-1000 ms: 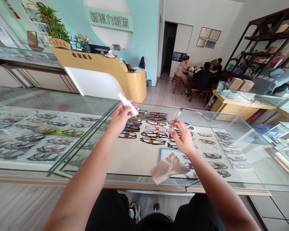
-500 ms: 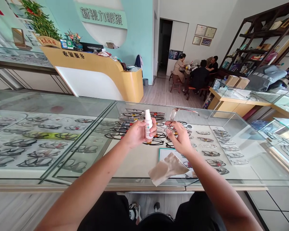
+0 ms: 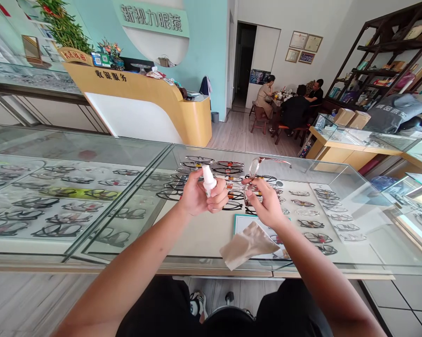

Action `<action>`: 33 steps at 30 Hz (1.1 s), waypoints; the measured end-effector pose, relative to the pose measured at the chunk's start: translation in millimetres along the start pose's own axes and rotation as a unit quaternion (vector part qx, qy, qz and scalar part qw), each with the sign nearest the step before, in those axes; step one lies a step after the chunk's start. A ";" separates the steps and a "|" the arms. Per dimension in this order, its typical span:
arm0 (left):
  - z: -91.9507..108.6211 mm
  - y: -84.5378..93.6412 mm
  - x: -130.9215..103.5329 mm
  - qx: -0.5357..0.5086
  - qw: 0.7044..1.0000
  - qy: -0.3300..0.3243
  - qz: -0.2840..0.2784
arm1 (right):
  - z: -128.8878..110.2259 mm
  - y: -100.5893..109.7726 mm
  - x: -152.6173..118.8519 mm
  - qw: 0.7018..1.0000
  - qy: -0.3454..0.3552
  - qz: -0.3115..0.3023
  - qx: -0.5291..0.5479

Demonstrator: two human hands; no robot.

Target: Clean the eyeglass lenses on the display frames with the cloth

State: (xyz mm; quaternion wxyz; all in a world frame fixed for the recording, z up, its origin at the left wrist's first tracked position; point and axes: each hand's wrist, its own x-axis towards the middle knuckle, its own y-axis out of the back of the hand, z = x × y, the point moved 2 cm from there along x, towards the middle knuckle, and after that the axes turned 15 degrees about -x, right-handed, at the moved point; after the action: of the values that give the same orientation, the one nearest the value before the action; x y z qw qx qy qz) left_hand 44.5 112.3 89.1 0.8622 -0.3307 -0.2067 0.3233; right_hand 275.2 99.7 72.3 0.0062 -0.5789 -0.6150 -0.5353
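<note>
My left hand (image 3: 200, 194) is wrapped round a small white spray bottle (image 3: 208, 180), its nozzle tilted up and slightly left. To the right, my right hand (image 3: 265, 199) pinches a pair of eyeglasses (image 3: 255, 167) by the frame. One lens stands above my fingers and a reddish-brown temple points right; the rest is partly hidden by the hand. A gap separates the bottle from the eyeglasses. Below my hands, a beige cleaning cloth (image 3: 248, 245) lies on the glass counter, partly over a teal-edged card (image 3: 239, 223).
Under the glass top of the display case (image 3: 183, 238) lie rows of eyeglasses (image 3: 312, 224). Another case section adjoins on the left. A wooden cash desk (image 3: 193, 117) stands beyond, and people (image 3: 293, 110) sit round a table at the back. Cardboard boxes (image 3: 351, 118) rest on another counter.
My left hand has turned and shifted slightly left, tipping the spray bottle from upright to a tilt, with the fingers now lower round it. My right hand still holds the eyeglasses in much the same pose.
</note>
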 end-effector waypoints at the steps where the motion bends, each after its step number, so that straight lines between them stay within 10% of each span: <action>1: -0.4 1.5 -0.5 -0.001 1.000 0.006 -0.020 | 0.2 -0.2 -0.1 1.000 0.000 -0.001 0.003; 13: -6.6 -3.5 4.1 0.111 0.989 -0.053 -0.087 | -1.9 0.6 -0.8 1.000 0.009 -0.009 0.009; 33: -8.7 8.7 16.2 0.110 0.974 -0.141 0.136 | -13.5 5.6 2.9 0.953 -0.055 -0.142 0.262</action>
State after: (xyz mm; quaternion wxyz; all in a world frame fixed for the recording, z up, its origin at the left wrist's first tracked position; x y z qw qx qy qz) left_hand 57.2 124.7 79.3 0.8034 -0.2098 -0.2427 0.5016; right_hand 269.9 91.4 83.6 0.0480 -0.4919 -0.8091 -0.3178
